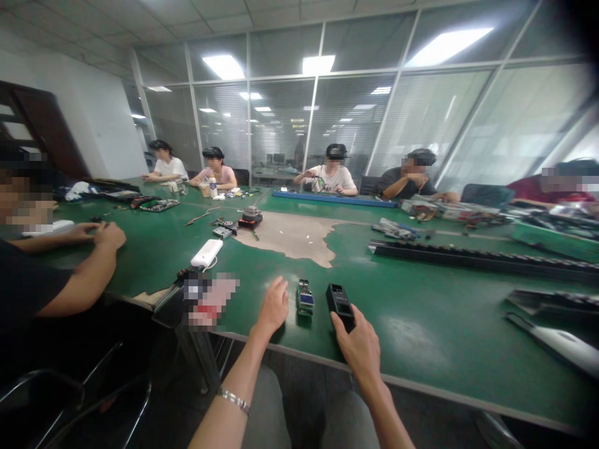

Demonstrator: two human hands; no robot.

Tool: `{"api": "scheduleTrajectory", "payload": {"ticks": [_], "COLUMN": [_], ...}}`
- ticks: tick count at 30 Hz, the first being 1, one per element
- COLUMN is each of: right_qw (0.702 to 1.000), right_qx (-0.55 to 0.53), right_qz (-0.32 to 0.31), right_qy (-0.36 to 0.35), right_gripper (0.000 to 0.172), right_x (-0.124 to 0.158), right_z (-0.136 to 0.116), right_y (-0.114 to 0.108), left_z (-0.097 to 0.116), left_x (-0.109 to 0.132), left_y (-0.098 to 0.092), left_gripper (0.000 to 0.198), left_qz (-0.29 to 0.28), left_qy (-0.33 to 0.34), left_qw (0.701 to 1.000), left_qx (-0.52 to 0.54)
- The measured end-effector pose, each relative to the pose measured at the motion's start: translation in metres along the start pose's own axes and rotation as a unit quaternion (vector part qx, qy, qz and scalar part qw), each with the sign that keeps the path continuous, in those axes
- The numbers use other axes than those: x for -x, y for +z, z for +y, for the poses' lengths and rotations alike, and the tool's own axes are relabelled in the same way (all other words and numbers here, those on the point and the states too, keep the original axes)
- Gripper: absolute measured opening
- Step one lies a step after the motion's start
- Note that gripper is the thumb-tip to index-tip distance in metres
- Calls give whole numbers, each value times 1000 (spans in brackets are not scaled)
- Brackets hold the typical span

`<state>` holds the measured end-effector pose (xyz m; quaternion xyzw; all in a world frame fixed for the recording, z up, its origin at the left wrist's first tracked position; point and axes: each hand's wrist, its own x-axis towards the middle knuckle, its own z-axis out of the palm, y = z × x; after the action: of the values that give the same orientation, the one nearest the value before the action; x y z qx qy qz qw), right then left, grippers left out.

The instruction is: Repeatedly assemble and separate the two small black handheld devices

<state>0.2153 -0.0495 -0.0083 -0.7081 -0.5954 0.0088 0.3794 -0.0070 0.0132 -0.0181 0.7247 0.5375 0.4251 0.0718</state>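
My right hand point(361, 342) grips the near end of a black plastic casing point(337, 298) that has cut-outs in its face. The thumb is on its left side, and the fingers on the far side are partly hidden. To the left of the casing, a small green circuit board point(305, 307) with a blue-grey display lies on the table. My left hand point(273, 307) is beside that board, fingers stretched forward and holding nothing. A narrow gap separates its fingertips from the board.
The green table point(397, 362) has a torn patch point(290, 234) in its covering. A white power strip point(206, 254) lies ahead to the left, near a round-topped device point(251, 216). Long black rails point(468, 257) stretch along the right. Several people sit around the table, one close at left.
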Motion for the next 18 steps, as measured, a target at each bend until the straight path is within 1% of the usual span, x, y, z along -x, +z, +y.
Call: {"api": "scheduleTrajectory", "payload": {"ticks": [3,5,7,11,15,18], "right_qw": [999,999,997,996,998,999], "right_qx": [-26,-42,-59,-85,-57,0], "right_qz": [8,22,38,32,8,-4], "right_qy": [15,20,13,-12,-32,-34], "right_gripper": [58,58,59,59,54,52], "right_x": [-1,-4,-7,-13,-17,-15], "right_z": [-8,-18,-32,-67,-96,-108], "right_y": [-7,-13,-19,-22,-15,-8], "left_z": [1,2,1,-2,-4,-4], "left_x": [0,0,1,2,2,2], "left_y": [-2,-2,-2,1,2,2], "left_gripper": [37,37,37,36,37,37], "left_qz": [-6,-6,0,23,22,21], "left_qy": [-1,-1,1,12,16,12], "left_qw": [1000,1000,1000,1000,1000,1000], "left_qx": [2,5,9,16,13,15]}}
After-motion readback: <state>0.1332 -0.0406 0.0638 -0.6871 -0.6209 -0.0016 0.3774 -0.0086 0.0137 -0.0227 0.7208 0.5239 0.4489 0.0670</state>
